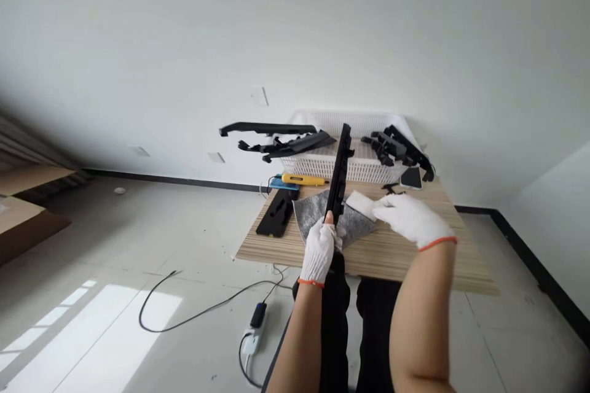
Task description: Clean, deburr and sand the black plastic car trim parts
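Note:
My left hand [319, 249], in a white knitted glove with an orange cuff, is closed around the lower end of a long black plastic trim strip [340, 172]. The strip stands nearly upright over the table, with clips or notches along its right side. My right hand [412, 218], gloved the same way, pinches the right end of a small white rectangular pad [361, 203]. Beneath the strip and pad lies a crumpled grey cloth [311, 212] on the wood-grain table [396, 256]. The right fingertips are partly hidden.
A white plastic basket [318, 167] at the back carries black trim pieces [295, 146] on its left and more black parts [391, 146] on its right. A yellow tool [303, 180], black tray [276, 212] and phone [411, 178] lie nearby. Cables and a power strip [253, 334] are on the floor.

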Available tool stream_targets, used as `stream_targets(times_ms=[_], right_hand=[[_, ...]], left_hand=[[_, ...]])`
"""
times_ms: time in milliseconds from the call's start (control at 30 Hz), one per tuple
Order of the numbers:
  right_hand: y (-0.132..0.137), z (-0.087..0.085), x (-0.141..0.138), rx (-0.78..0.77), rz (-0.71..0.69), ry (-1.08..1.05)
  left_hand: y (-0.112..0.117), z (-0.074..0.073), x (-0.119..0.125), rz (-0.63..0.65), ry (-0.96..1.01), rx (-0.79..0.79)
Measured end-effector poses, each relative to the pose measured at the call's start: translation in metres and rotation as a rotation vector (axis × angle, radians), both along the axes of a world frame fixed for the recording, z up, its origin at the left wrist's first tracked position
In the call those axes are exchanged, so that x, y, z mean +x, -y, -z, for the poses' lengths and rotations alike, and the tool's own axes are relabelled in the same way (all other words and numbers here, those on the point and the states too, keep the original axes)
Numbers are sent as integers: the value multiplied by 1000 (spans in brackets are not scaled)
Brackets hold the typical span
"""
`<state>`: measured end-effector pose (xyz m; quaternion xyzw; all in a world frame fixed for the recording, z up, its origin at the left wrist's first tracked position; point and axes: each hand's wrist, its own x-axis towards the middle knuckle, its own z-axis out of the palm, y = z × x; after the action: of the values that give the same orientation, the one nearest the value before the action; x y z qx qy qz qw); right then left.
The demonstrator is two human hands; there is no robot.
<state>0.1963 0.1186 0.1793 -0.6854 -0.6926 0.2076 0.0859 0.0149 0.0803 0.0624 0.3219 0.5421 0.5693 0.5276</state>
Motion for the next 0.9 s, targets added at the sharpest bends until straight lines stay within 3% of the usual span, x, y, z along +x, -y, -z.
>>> stream_targets(times_ms=[133,200,300,433,600,700,800,900], right_hand=[[-35,42,-18,-37,63,106],[-38,59,-24,-31,144,155],[-34,72,-26,32,230,136],[-32,80,-17,188,316,-68],[-32,84,-6,322,352,-742],[-23,75,-8,280,294,-1033],[-18,71,-13,205,184,-1032],[-19,71,-15,242,90,-753]], left_hand=[[-3,4,-2,8,4,-6],[-1,3,-3,15,-2,-14],[2,1,-4,3,-27,-10],[4,-4,-3,5,9,-26],[6,-8,-2,6,42,-44],[6,-8,-3,13,49,-39],[6,-7,-2,7,47,-34],[5,-7,-2,-7,35,-44]])
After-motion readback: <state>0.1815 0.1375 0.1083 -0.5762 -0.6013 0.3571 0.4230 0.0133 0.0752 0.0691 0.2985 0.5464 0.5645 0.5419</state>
